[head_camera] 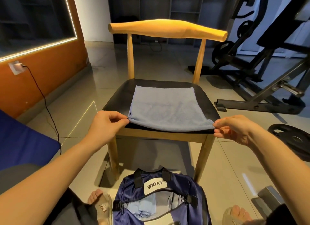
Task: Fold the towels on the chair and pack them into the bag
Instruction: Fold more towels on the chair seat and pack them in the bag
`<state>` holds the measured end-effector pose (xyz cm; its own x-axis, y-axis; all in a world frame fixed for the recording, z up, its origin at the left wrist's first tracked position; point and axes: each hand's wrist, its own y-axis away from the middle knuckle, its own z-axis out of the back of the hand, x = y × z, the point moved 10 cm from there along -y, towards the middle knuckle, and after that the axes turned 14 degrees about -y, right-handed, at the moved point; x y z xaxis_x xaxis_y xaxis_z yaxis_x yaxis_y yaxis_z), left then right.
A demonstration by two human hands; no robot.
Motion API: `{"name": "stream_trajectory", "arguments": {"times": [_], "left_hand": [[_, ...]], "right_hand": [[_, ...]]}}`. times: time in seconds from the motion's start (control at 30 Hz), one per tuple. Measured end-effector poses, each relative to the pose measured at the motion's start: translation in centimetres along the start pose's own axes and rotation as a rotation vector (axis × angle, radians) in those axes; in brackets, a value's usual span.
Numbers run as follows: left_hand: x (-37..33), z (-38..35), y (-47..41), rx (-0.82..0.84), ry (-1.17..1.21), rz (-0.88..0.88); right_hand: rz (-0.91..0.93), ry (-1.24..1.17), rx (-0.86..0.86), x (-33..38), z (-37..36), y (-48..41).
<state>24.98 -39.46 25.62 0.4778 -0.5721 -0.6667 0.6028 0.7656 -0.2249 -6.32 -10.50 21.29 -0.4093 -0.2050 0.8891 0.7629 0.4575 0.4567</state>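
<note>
A pale tiled floor (75, 110) stretches through a dim room, where a black exercise machine (268, 60) stands at the right, behind a wooden chair (167, 27) with a curved backrest and a dark seat. On the floor just in front of the chair, between the person's sandalled feet, a navy bag (127, 196) with a white label lies open at the top. A light blue towel (164, 107) lies spread flat on the chair seat, its far edge near the back posts and its near edge stretched along the front of the seat. A black weight plate (291, 137) lies flat on the floor to the right of the chair. The person's hands are apart, one at each near corner of the towel: the left hand (107, 124) pinches the near left corner between thumb and fingers, and the right hand (234, 129) pinches the near right corner in the same way. Inside the bag's opening sits a folded towel (146, 208) of the same light blue. On the orange wall at the left, a black cable (45, 100) runs down from a wall socket (16, 67) to the floor.
</note>
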Motion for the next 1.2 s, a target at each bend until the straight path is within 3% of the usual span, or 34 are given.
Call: {"name": "stream_trajectory", "arguments": {"times": [0.2,0.3,0.43,0.57,0.73,0.83,1.0,1.2], "left_hand": [[3.9,-2.5,0.8,0.267,0.527,0.507],[4.0,-3.6,1.5,0.368,0.497,0.556],[4.1,-3.2,1.7,0.219,0.469,0.565],[3.4,-2.3,1.4,0.128,0.411,0.448],[1.3,-1.6,0.9,0.181,0.302,0.274],[0.4,-1.1,0.8,0.221,0.228,0.197],[-1.1,1.4,-0.1,0.165,0.136,0.068],[-3.1,3.5,-4.2,0.099,0.084,-0.047]], "right_hand": [[0.003,0.021,0.000,-0.1,0.2,0.2],[-0.005,0.077,0.044,-0.1,-0.2,0.6],[-0.038,0.168,0.116,-0.6,-0.6,1.1],[-0.008,0.201,0.107,-0.2,-0.4,1.2],[0.009,0.166,0.088,0.3,-0.3,1.6],[0.048,0.202,0.166,1.2,-1.0,2.5],[0.331,0.393,0.228,5.4,-1.9,4.1],[0.514,0.417,0.236,10.1,-2.8,3.5]]}}
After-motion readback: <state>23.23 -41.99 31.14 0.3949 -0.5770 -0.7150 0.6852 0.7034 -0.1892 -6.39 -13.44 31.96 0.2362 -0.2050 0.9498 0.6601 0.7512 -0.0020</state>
